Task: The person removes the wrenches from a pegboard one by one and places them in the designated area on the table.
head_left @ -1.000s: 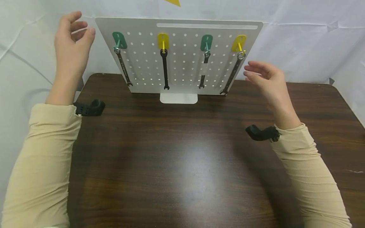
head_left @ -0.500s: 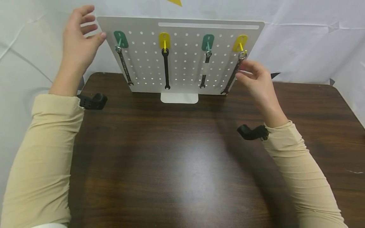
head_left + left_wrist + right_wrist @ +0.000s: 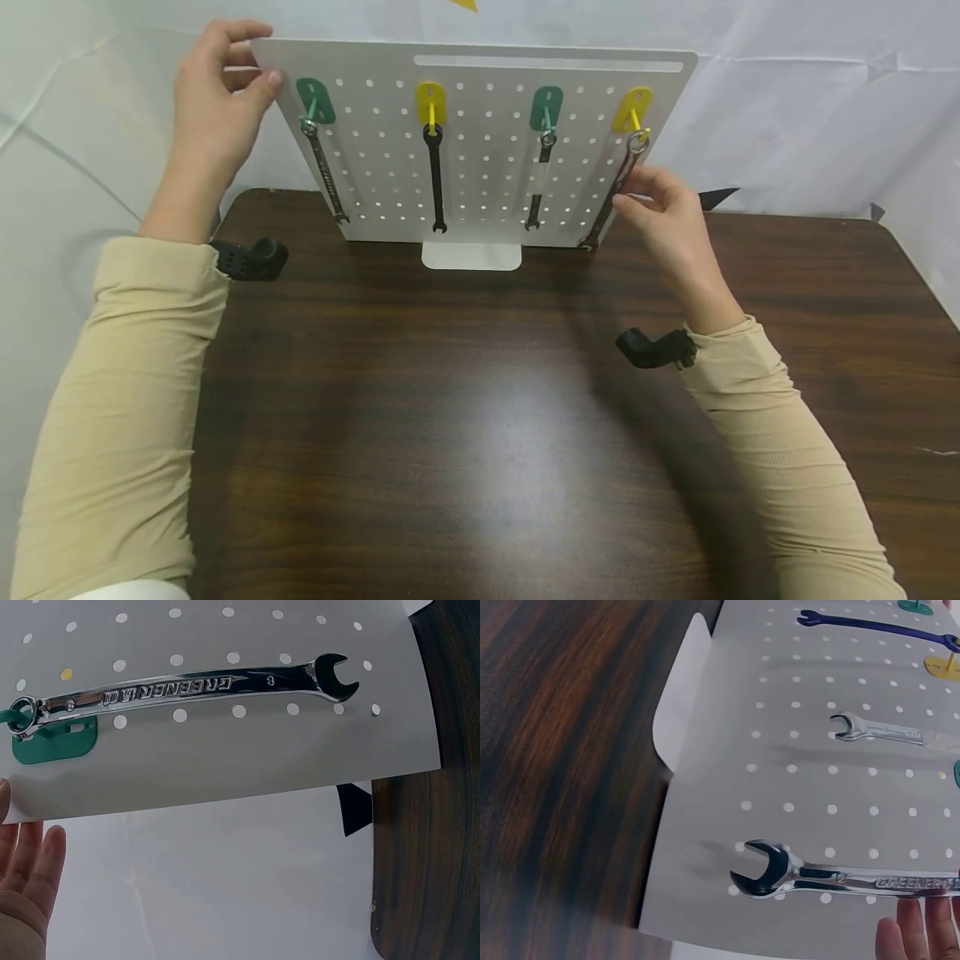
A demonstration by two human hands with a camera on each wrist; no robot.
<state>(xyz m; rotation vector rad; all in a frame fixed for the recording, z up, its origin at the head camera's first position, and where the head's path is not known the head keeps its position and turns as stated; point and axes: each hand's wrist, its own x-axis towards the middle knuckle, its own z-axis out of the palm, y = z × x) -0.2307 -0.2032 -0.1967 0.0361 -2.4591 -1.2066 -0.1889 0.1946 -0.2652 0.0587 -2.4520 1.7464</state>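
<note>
A light grey pegboard (image 3: 487, 183) stands on the table, bearing several combination wrenches on green and yellow hooks. My left hand (image 3: 217, 121) pinches its upper left edge, thumb in front and fingers behind. Close to that hand, a chrome wrench (image 3: 202, 688) hangs from a green hook (image 3: 56, 740). My right hand (image 3: 670, 229) is at the far right wrench (image 3: 832, 879), thumb and fingers pinching its shank; the wrench's ring still hangs on the yellow hook (image 3: 632, 108). Only fingertips of the right hand show in the right wrist view.
Between them hang a dark wrench (image 3: 436, 179) on a yellow hook and a smaller wrench (image 3: 536, 200) with a pale band on a green hook. A white foot plate (image 3: 471, 257) juts from the board onto the dark wood table (image 3: 420, 400). White sheeting (image 3: 810, 108) hangs behind.
My left hand has moved right and reached the board's upper left edge, where it now pinches it. My right hand has moved left to the far right wrench.
</note>
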